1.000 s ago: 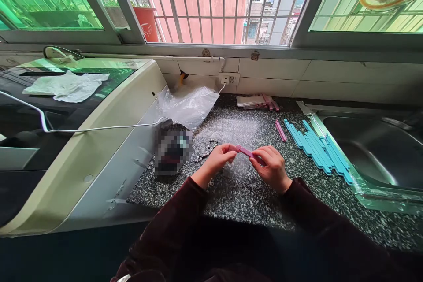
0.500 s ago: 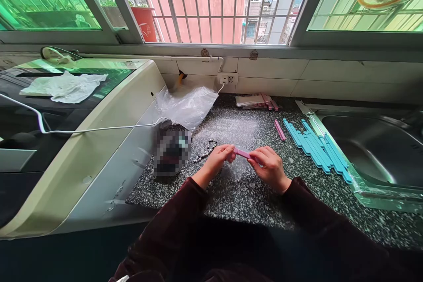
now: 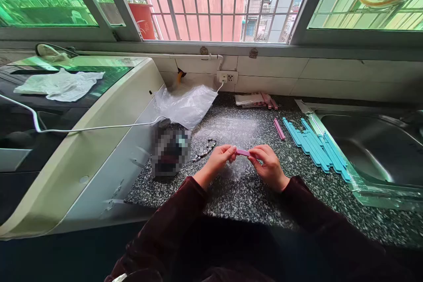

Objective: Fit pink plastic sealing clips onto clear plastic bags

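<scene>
A slim pink bag-sealing clip (image 3: 243, 153) is held level between my two hands, above the speckled counter. My left hand (image 3: 222, 159) pinches its left end between thumb and fingers. At the right end, the thumb and fingertips of my right hand (image 3: 268, 165) are closed on it. The ends of the clip are hidden by my fingers. Beneath it, a thin clear plastic film (image 3: 236, 169) lies on the counter. A second pink clip (image 3: 279, 129) rests beyond my right hand, beside a group of several blue clips (image 3: 313, 147).
To the right is a steel sink (image 3: 366, 150). Clear packets with pink clips (image 3: 254, 100) lie near the wall. On the left stand a crumpled plastic bag (image 3: 190, 103), a beaded string (image 3: 206, 150), a blurred dark object (image 3: 170, 154) and a large pale appliance (image 3: 115, 141) with a white cable.
My hands stay on the pink clip, which has turned slightly closer to level. The fingers have shifted a little, and the camera view has moved slightly.
</scene>
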